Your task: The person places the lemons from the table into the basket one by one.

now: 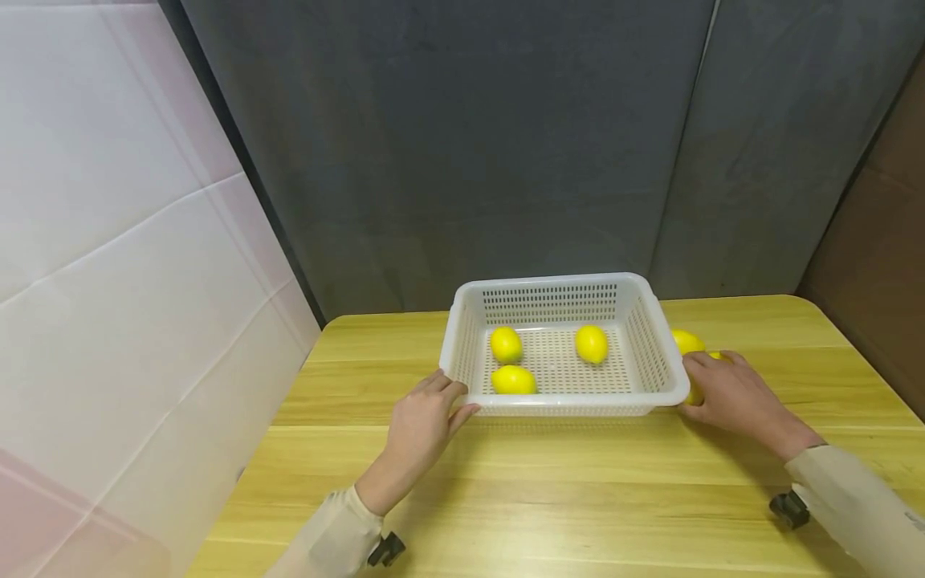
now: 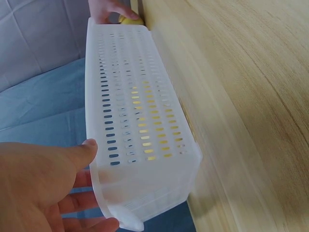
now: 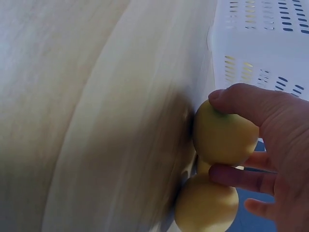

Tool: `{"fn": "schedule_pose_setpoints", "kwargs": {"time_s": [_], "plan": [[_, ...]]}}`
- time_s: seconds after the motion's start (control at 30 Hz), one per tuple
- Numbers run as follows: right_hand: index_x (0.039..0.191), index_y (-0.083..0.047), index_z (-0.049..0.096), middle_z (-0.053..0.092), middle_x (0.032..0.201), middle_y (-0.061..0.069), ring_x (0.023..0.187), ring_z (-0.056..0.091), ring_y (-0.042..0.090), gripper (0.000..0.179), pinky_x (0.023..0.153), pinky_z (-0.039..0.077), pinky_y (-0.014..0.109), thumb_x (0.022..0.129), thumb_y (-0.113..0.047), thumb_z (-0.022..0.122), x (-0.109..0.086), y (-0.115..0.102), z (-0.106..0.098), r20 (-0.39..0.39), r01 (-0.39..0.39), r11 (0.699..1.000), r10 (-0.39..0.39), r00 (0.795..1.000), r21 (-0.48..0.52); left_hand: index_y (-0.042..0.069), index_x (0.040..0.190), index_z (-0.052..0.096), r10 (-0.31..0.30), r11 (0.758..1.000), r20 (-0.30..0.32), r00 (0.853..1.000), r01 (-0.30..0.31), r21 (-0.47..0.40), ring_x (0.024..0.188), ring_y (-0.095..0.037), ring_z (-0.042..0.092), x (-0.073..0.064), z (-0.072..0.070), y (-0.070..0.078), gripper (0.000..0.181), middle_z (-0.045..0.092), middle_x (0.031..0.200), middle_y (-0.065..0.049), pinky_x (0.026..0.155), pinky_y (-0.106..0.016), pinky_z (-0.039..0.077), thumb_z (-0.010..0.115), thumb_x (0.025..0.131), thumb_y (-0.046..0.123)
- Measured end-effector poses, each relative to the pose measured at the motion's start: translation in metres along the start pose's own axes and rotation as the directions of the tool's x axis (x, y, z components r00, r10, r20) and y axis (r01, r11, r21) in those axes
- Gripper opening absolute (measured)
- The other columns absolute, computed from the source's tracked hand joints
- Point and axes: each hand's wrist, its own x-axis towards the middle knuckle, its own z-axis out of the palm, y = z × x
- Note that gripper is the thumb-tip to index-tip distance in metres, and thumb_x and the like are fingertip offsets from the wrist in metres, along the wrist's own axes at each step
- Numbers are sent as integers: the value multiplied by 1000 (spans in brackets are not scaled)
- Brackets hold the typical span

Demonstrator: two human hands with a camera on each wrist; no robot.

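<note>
A white slotted plastic basket (image 1: 571, 399) rests on the table with three yellow lemons inside: two at its left, one lemon (image 1: 592, 343) toward the right. My left hand (image 1: 422, 421) pinches the rim at the near left corner, thumb on the outside and fingers behind it. Beside the basket's right wall, my right hand (image 1: 737, 397) has its thumb and a finger round a lemon (image 3: 224, 137) low against the tabletop. Another lemon (image 3: 206, 203) lies touching that finger, and a bit of a further one shows between them, mostly hidden.
The wooden table (image 1: 549, 498) ends at a dark grey padded wall (image 1: 462, 160) just behind the basket. A white panel (image 1: 144, 265) rises along the left, and a brown panel (image 1: 878, 257) stands at the right.
</note>
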Motion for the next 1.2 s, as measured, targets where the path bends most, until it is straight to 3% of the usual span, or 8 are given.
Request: {"fn": "schedule_pose_setpoints", "kwargs": {"time_s": [0.23, 0.47, 0.73, 1.0, 1.2], "plan": [[124, -10, 65, 68, 113, 11, 107, 63, 32, 57, 102, 37, 66, 74, -29, 83, -2, 0, 2, -11, 12, 1000, -12, 1000, -7, 17, 95, 72, -2, 1000, 1, 1000, 2, -2, 91, -19, 71, 0, 0, 1, 30, 73, 93, 2, 66, -35, 60, 77, 82, 43], [113, -14, 65, 69, 109, 9, 92, 67, 25, 49, 100, 38, 65, 70, -32, 82, 0, -2, -5, -60, 8, 998, -12, 998, -56, 16, 95, 72, -1, 1000, 3, 1000, 1, -5, 93, -19, 71, 0, -1, 1, 29, 73, 93, 1, 67, -36, 60, 77, 82, 42], [122, -14, 65, 68, 115, 12, 102, 66, 30, 57, 103, 33, 68, 70, -31, 81, 1, -1, -11, -69, -6, 1000, 4, 998, -31, 16, 95, 72, -3, 1000, 5, 1000, 3, -4, 93, -20, 71, 0, -2, 1, 30, 73, 93, 1, 68, -35, 61, 77, 82, 43], [121, -8, 65, 65, 114, 16, 89, 66, 30, 58, 98, 40, 64, 69, -28, 79, 2, 3, -18, -107, -6, 999, 2, 994, -39, 16, 95, 73, -4, 1000, 5, 1000, 4, -3, 99, -22, 72, 0, -2, 1, 30, 74, 94, 0, 71, -38, 61, 77, 82, 43], [121, -5, 63, 64, 116, 20, 93, 64, 36, 58, 93, 41, 63, 70, -28, 79, 3, 3, -27, -99, -20, 999, 17, 995, -29, 16, 95, 72, -8, 1000, 7, 1000, 8, 0, 99, -22, 72, -1, -1, 1, 30, 74, 95, 0, 70, -37, 61, 77, 82, 43]]}}
